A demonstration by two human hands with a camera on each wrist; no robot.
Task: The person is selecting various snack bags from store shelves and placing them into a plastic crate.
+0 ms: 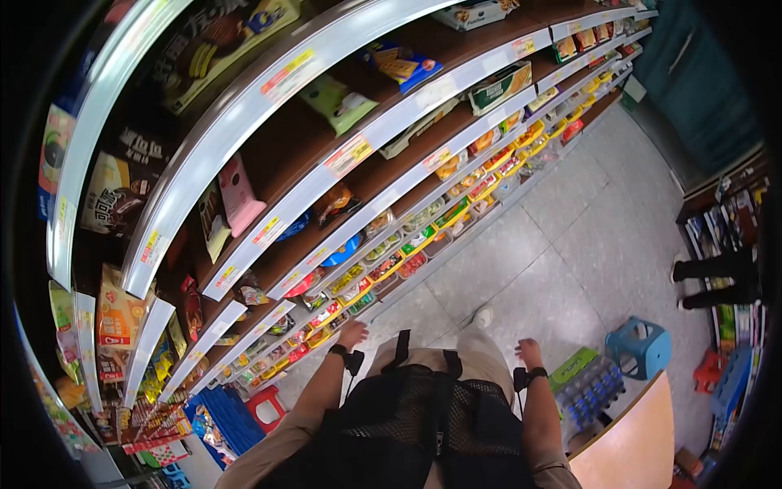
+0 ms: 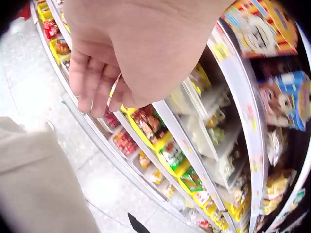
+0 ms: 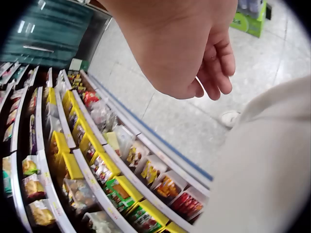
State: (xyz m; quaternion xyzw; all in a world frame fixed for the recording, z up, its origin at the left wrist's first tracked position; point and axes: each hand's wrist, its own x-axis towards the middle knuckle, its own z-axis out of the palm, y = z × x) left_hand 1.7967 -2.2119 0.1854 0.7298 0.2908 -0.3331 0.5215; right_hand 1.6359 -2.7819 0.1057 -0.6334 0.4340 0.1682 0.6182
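Note:
My left hand [image 1: 352, 335] hangs beside the lower snack shelves with its fingers loosely bent and nothing in them. In the left wrist view that hand [image 2: 131, 53] overlaps yellow bins [image 2: 141, 127] of packaged snacks. On the other side of my body, the right hand [image 1: 529, 352] hangs loosely over the floor, near a green-wrapped pack of bottles [image 1: 585, 381]. The right wrist view shows this hand [image 3: 194, 53] holding nothing, its fingers relaxed and slightly curled. Both wrists wear black straps.
Long curved shelves [image 1: 350, 155] of packaged snacks run along the left. A blue stool [image 1: 638, 348] and a wooden tabletop [image 1: 631, 440] stand at the right. A red stool [image 1: 266, 409] is at lower left. Another person's dark-trousered legs [image 1: 717, 267] appear at far right, on the grey tiled floor [image 1: 521, 269].

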